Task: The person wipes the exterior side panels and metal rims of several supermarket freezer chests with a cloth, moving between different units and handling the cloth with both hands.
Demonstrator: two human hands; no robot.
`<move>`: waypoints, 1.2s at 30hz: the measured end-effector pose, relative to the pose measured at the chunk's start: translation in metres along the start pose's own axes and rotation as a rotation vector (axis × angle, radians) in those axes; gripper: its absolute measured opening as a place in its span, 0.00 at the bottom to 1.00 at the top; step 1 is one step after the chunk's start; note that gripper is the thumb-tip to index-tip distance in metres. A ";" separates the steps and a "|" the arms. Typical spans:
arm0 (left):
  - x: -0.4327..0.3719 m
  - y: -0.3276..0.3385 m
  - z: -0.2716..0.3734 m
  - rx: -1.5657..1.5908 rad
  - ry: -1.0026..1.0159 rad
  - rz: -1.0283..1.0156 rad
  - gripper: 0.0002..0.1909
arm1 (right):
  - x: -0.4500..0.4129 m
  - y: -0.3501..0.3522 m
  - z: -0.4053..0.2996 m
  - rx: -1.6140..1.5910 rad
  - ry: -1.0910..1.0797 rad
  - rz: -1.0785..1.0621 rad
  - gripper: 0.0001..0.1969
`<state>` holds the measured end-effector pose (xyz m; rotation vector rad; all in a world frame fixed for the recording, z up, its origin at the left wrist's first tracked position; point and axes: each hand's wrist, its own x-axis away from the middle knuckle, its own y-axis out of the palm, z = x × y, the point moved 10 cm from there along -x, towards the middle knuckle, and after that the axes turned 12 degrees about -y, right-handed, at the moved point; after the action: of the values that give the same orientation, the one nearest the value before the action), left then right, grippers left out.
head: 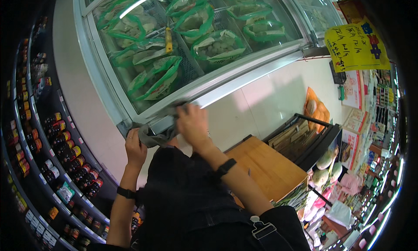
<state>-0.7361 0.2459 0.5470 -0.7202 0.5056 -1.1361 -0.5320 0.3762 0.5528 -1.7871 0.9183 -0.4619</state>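
A grey cloth hangs over the front edge of a glass-topped display freezer, close to its corner. My left hand grips one end of it just below that corner, with a ring on one finger. Further along the edge, my right hand presses a bunched, blurred part of the cloth onto the metal rim. Under the glass stand several open green-edged plastic bags of frozen food. A yellow-handled tool lies among the bags, its other end hard to make out.
Shelves of sauce bottles run along the left. To the right are a wooden board, a black crate, an orange net bag and vegetables. A yellow handwritten sign hangs beside the freezer.
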 end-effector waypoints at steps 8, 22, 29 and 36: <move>-0.022 0.028 0.045 0.066 0.116 -0.398 0.22 | 0.063 -0.045 0.110 -0.312 0.433 0.480 0.15; -0.030 -0.058 -0.109 0.365 -0.483 0.584 0.13 | -0.036 0.037 -0.126 -0.453 -0.470 -0.080 0.20; -0.001 -0.021 -0.112 0.511 -0.955 0.674 0.13 | -0.063 0.067 -0.149 -0.265 -0.523 -0.265 0.25; -0.008 -0.021 -0.121 0.466 -0.964 0.619 0.12 | -0.159 0.092 -0.153 -0.116 -0.607 -0.261 0.25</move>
<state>-0.8357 0.2178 0.4811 -0.5552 -0.3459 -0.2183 -0.7704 0.3870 0.5462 -1.9971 0.2947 -0.0102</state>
